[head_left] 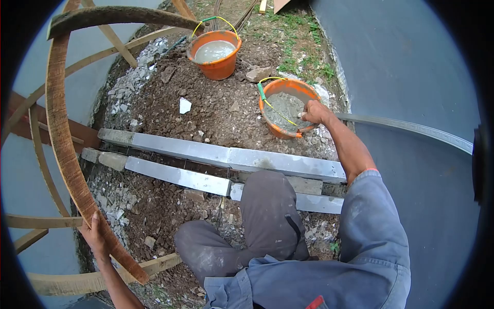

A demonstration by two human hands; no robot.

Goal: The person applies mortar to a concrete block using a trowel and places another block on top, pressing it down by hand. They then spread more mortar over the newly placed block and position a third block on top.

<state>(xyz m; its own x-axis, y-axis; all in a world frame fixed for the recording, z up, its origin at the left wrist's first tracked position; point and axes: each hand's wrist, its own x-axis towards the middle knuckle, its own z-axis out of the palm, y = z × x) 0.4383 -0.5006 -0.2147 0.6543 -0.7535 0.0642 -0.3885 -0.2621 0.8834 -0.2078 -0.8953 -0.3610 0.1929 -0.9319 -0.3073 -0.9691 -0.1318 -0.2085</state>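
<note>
My left hand point(94, 239) grips the edge of a long wooden plank point(63, 131) near its lower end, at the left of the view. My right hand point(315, 112) is closed at the right rim of an orange bucket point(276, 127). Grey wet mortar point(284, 108) fills much of this bucket, and its yellow wire handle with a green grip point(261, 91) leans to the left side. Whatever the right fingers hold is too small and hidden to make out.
Two rows of pale blocks, the far row point(180, 148) and near row point(177, 175), cross in front of my knees. Another orange bucket point(218, 68) holds greyish liquid. Wooden braces point(110, 38) lean at the left wall. A metal straightedge point(411, 126) rests by the right wall point(411, 67).
</note>
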